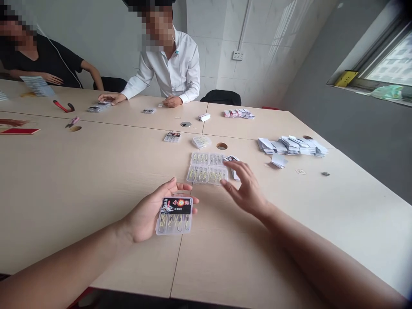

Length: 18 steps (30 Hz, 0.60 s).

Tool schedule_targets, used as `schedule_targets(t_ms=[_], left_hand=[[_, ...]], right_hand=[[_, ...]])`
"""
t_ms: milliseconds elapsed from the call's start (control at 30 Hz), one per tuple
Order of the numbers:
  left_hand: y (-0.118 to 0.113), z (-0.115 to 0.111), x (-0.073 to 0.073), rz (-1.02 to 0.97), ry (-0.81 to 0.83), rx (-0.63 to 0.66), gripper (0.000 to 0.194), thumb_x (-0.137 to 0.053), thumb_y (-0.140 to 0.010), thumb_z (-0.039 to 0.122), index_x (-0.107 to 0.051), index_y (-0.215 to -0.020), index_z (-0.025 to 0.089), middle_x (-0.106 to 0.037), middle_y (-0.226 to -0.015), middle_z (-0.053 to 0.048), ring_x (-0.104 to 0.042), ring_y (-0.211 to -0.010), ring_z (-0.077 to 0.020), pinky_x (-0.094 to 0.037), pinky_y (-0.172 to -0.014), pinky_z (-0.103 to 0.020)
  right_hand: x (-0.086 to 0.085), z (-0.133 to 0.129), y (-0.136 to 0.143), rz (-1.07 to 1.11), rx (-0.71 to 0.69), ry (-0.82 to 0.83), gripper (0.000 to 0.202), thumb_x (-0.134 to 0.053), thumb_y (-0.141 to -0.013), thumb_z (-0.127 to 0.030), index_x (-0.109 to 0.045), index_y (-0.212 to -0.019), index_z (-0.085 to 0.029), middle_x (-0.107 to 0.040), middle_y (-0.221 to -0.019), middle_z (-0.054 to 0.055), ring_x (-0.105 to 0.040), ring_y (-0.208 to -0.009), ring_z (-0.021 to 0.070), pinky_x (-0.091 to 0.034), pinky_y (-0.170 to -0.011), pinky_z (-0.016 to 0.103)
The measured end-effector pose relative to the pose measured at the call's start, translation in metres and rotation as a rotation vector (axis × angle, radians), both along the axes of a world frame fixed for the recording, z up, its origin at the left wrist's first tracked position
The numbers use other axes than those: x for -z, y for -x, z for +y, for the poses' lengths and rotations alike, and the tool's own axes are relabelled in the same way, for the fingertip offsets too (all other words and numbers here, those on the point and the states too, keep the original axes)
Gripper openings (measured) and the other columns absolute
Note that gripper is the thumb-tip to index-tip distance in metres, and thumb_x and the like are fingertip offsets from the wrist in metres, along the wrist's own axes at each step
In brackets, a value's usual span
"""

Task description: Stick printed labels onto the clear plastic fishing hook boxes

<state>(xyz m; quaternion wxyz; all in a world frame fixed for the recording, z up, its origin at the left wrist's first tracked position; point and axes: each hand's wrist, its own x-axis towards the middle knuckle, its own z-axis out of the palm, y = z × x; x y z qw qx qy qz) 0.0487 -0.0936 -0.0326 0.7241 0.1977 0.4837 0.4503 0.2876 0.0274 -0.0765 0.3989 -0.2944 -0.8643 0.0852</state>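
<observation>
Resting in my left hand (pixel 146 214) is a clear plastic box of fishhooks (pixel 175 223), with a black printed card along its top half and yellowish lines on the hooks. My fingers curl behind it. My right hand (pixel 247 189) reaches forward with thumb and fingers apart, nothing visible between them. Its fingertips are beside a group of clear fishhook boxes (pixel 207 167) and a stack of printed cards (pixel 232 161), partly hidden by the fingers; whether they touch cannot be told. Behind the group lie a box with a black card (pixel 172 137) and more clear boxes (pixel 201 141).
White folded cards (pixel 289 146) are piled at right, with a small metal piece (pixel 325 174) nearby. Across the table (pixel 96 171), a person in a white shirt (pixel 174 64) handles cards; another person (pixel 48 60) sits at left. Red-handled pliers (pixel 64 107) and pink snips (pixel 72 122) lie at left.
</observation>
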Motion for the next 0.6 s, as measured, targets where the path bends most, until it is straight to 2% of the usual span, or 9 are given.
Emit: schedule_targets(t_ms=[33,133,233,300,433,600], left_hand=[[0.000,0.001,0.001,-0.010,0.002,0.001,0.031,-0.053,-0.099,0.047,-0.062,-0.112,0.020,-0.076,-0.100,-0.011,-0.076,-0.083,-0.0251,-0.061,-0.066,-0.036],[-0.002,0.004,0.001,-0.048,0.012,-0.006,0.034,-0.046,-0.102,0.047,-0.064,-0.110,0.019,-0.077,-0.098,-0.011,-0.077,-0.082,-0.0241,-0.061,-0.068,-0.035],[-0.007,0.007,-0.003,-0.095,0.030,-0.007,0.039,-0.044,-0.102,0.049,-0.066,-0.111,0.018,-0.077,-0.102,-0.013,-0.077,-0.084,-0.0257,-0.061,-0.070,-0.035],[-0.013,0.011,-0.007,-0.131,0.050,0.000,0.042,-0.043,-0.102,0.049,-0.067,-0.115,0.017,-0.076,-0.107,-0.014,-0.077,-0.085,-0.0269,-0.060,-0.068,-0.035],[-0.025,0.021,-0.015,-0.197,0.072,0.030,0.046,-0.044,-0.102,0.051,-0.067,-0.124,0.017,-0.076,-0.110,-0.014,-0.076,-0.088,-0.0289,-0.060,-0.074,-0.039],[-0.027,0.026,-0.023,-0.251,0.035,0.106,0.052,-0.041,-0.102,0.055,-0.068,-0.122,0.016,-0.078,-0.100,-0.012,-0.077,-0.091,-0.0298,-0.060,-0.077,-0.040]], right_hand=[[-0.001,-0.013,0.008,-0.012,-0.084,0.006,0.052,-0.057,-0.098,-0.051,-0.051,-0.141,-0.022,-0.065,-0.130,0.016,-0.061,-0.123,0.0302,-0.053,-0.102,0.051],[-0.003,-0.044,0.023,-0.059,-0.317,0.045,0.093,-0.064,-0.087,-0.067,-0.025,-0.158,-0.023,-0.056,-0.145,0.019,-0.052,-0.138,0.0344,-0.050,-0.109,0.054],[-0.002,-0.057,0.030,-0.077,-0.457,0.112,0.113,-0.069,-0.080,-0.069,-0.006,-0.163,-0.024,-0.044,-0.157,0.019,-0.035,-0.151,0.0356,-0.039,-0.119,0.057],[-0.001,-0.058,0.031,-0.068,-0.494,0.168,0.116,-0.071,-0.081,-0.065,0.000,-0.163,-0.026,-0.038,-0.161,0.020,-0.030,-0.153,0.0364,-0.034,-0.122,0.060],[-0.004,-0.057,0.026,-0.033,-0.494,0.256,0.110,-0.074,-0.085,-0.055,0.000,-0.163,-0.029,-0.037,-0.161,0.018,-0.031,-0.152,0.0375,-0.032,-0.122,0.064],[-0.017,-0.059,0.019,-0.007,-0.433,0.326,0.098,-0.071,-0.090,-0.044,-0.007,-0.163,-0.031,-0.040,-0.158,0.015,-0.032,-0.152,0.0344,-0.041,-0.120,0.058]])
